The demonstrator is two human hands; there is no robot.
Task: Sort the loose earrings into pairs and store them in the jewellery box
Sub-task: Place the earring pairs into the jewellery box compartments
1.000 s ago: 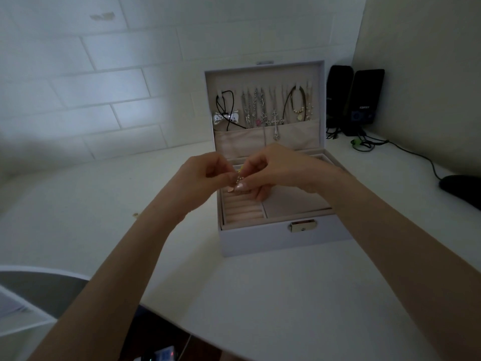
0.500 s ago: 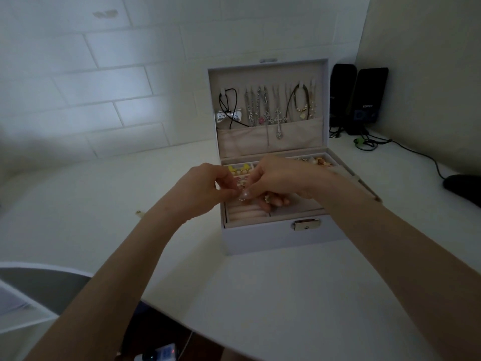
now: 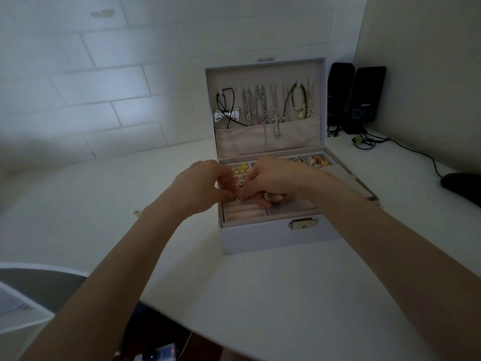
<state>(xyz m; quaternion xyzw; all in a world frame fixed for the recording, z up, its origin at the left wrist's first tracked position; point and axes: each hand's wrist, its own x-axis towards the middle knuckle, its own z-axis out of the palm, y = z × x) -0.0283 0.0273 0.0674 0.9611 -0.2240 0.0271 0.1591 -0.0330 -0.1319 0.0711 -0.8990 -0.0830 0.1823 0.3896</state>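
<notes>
The white jewellery box [image 3: 273,237] stands open on the table, lid upright with necklaces [image 3: 263,108] hanging inside it. Both hands hover over its beige tray. My left hand [image 3: 200,187] and my right hand [image 3: 273,179] meet fingertip to fingertip and together pinch a small sparkly earring [image 3: 239,197] above the ring rolls [image 3: 242,212]. A second small gold earring [image 3: 267,196] sits under the curled fingers of my right hand. More earrings [image 3: 311,160] lie in the back right compartment, and yellow ones [image 3: 240,168] at the back left.
Two black speakers [image 3: 356,97] stand at the back right with cables [image 3: 369,142] trailing to a dark mouse [image 3: 463,183]. A tiny gold speck [image 3: 135,212] lies on the table to the left. A chair [image 3: 39,287] sits at the lower left.
Both hands have sunk slightly lower over the tray while still pinching the earring together. The back compartments have come into sight behind them.
</notes>
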